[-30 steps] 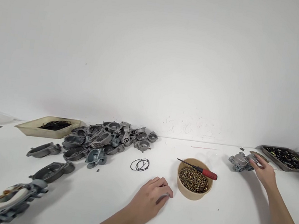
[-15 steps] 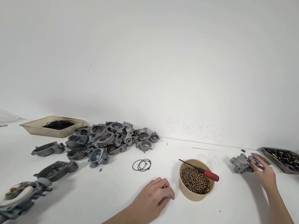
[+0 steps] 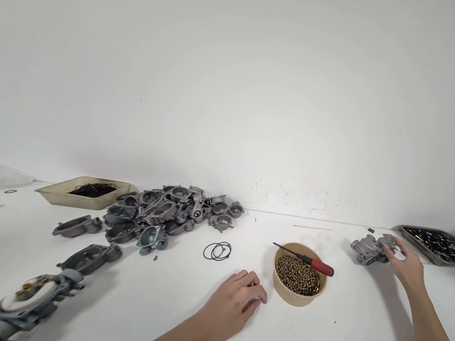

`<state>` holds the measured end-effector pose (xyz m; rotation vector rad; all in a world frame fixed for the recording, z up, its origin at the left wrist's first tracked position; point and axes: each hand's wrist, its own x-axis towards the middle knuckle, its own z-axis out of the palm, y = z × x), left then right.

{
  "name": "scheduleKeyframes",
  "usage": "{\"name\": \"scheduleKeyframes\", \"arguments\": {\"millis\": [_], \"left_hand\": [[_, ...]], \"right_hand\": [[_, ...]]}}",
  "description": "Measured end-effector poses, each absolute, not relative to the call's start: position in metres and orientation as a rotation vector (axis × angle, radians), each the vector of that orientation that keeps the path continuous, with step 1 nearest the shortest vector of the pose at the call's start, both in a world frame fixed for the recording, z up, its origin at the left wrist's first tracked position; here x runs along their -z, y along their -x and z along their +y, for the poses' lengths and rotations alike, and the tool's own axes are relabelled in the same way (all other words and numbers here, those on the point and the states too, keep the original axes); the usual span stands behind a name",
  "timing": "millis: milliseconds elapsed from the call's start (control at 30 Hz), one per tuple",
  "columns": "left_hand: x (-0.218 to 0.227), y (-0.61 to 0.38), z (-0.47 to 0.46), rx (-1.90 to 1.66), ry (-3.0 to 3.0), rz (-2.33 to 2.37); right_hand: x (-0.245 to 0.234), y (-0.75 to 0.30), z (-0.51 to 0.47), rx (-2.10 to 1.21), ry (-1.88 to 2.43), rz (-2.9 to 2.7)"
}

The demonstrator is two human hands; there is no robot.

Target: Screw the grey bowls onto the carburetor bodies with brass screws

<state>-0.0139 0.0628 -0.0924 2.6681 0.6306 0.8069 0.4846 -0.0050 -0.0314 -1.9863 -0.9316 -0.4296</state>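
Observation:
My right hand (image 3: 407, 264) reaches to the far right of the white table and its fingers close round a grey cast metal part (image 3: 369, 248). My left hand (image 3: 234, 302) rests on the table near the middle, fingers curled with a small grey piece between thumb and fingers. Just right of it stands a tan bowl (image 3: 297, 295) full of brass screws. A red-handled screwdriver (image 3: 311, 262) lies across the bowl's rim. A few thin black O-rings (image 3: 217, 250) lie on the table beyond my left hand.
A heap of grey metal housings (image 3: 166, 213) lies at the back left, with more housings (image 3: 88, 255) trailing toward the near left. A beige tray (image 3: 79, 198) of black rings stands behind them. A dark tray (image 3: 437, 245) of small parts is at the far right.
The view has drifted slightly. My right hand has shifted its fingers on the grey part. My left hand has stayed put.

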Motion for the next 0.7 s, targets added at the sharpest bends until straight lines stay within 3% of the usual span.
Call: {"name": "scheduleKeyframes", "arguments": {"millis": [167,400,700], "left_hand": [[0.092,0.014,0.062,-0.801,-2.693,0.647],[0.085,0.013,0.063,-0.725,-2.75,0.647],[0.025,0.035,0.061,-0.646,-2.665,0.684]], "right_hand": [[0.003,-0.413,-0.003,0.651,1.683,-1.218],[0.025,-0.277,0.01,0.452,1.329,-2.095],[0.032,-0.281,0.012,0.336,1.418,-2.184]]}}
